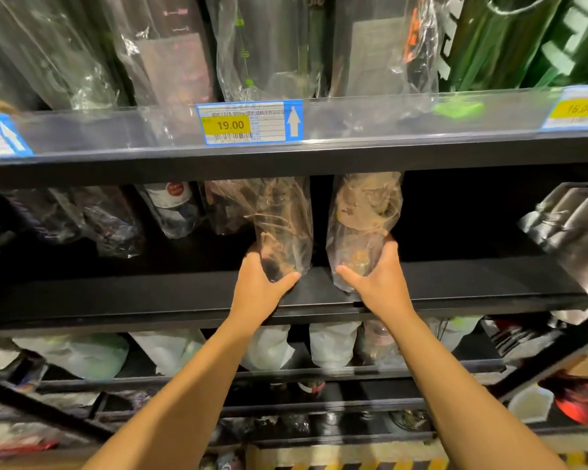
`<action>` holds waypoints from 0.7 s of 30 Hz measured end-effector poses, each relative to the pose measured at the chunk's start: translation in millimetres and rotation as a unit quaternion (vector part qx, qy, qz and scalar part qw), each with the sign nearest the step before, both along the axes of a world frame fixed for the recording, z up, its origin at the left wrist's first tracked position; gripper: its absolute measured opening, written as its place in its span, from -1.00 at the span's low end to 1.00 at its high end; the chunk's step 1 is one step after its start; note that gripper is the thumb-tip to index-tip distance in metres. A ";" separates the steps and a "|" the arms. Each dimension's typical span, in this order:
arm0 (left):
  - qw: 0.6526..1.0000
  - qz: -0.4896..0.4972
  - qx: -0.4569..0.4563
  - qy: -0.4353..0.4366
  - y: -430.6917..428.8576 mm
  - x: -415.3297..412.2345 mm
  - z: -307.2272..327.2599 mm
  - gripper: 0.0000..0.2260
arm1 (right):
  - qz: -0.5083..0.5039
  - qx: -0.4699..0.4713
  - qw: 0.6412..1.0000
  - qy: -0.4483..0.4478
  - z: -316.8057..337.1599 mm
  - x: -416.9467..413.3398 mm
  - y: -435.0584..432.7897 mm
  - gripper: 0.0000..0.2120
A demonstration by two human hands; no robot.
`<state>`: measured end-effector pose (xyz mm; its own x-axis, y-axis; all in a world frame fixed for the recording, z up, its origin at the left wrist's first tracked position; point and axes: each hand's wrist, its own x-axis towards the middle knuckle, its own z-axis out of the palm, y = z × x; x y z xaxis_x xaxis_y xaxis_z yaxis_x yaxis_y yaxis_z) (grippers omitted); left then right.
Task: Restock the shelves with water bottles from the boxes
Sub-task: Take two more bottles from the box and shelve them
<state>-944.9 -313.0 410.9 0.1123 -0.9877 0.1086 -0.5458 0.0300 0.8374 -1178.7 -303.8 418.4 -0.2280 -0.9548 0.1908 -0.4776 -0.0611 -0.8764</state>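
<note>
Two plastic-wrapped water bottles stand side by side on the black middle shelf [150,293]. My left hand [262,283] grips the base of the darker brown bottle [286,228]. My right hand [377,279] grips the base of the lighter tan bottle [364,215]. Both bottles reach up under the shelf above, so their tops are hidden. A narrow dark gap separates them.
More wrapped bottles stand at the left of the same shelf [109,218] and silver ones at the far right [567,218]. The upper shelf carries a 19.00 price tag [250,122] and tall wrapped bottles. Lower shelves hold white wrapped bottles [333,344].
</note>
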 end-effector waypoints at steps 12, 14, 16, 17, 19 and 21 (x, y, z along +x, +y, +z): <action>0.999 0.044 -0.018 0.026 -74.7 -28.9 2.3 -0.21 | -0.011 -0.044 0.997 -0.067 -8.3 -0.8 -71.1 -0.22; 0.999 0.048 -0.013 0.021 -90.8 -33.1 2.4 -0.19 | -0.013 -0.053 0.997 -0.047 -8.2 -3.4 -85.2 -0.15; 0.998 0.052 -0.025 0.035 -102.4 -36.9 2.3 -0.20 | -0.029 -0.045 0.998 -0.023 -8.2 -6.7 -99.3 -0.09; 0.997 0.052 -0.031 0.040 -107.5 -38.6 2.1 -0.20 | -0.031 -0.045 0.998 -0.021 -7.8 -7.7 -105.6 -0.08; 0.997 0.050 -0.033 0.044 -116.8 -41.7 3.4 -0.19 | -0.021 -0.044 0.999 -0.025 -7.8 -9.5 -117.7 -0.08; 0.997 0.050 -0.033 0.042 -126.5 -43.7 3.8 -0.18 | -0.010 -0.047 0.998 -0.030 -7.2 -10.6 -127.7 -0.10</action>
<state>-988.6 -439.5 414.7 0.2211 -0.9620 0.1600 -0.4777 0.0362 0.8778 -1189.3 -431.5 411.1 -0.2597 -0.9288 0.2645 -0.4261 -0.1356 -0.8945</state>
